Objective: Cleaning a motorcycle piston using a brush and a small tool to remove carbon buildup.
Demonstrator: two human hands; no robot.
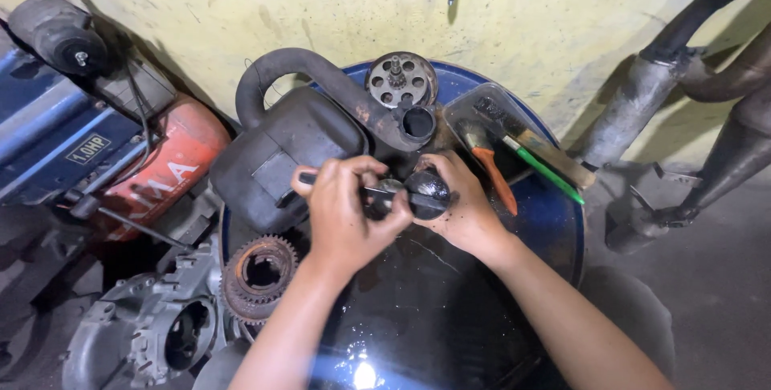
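My left hand (344, 212) grips a thin dark-handled tool (377, 191), its shaft pointing right into a small round black greasy part (427, 190). My right hand (464, 207) cups that part from the right and below. Both hands hover over the top of a blue metal drum (554, 229), just in front of a black exhaust muffler with a curved pipe (299, 129). Whether the tool's tip is inside the part is hidden by my fingers.
A perforated round clutch part (399, 80) lies at the drum's far edge. A clear tray (482, 110) holds brushes and an orange-handled tool (496, 177). Toothed gear rings (259, 271) and an engine casing (152, 330) sit left; exhaust pipes (654, 101) lean on the right wall.
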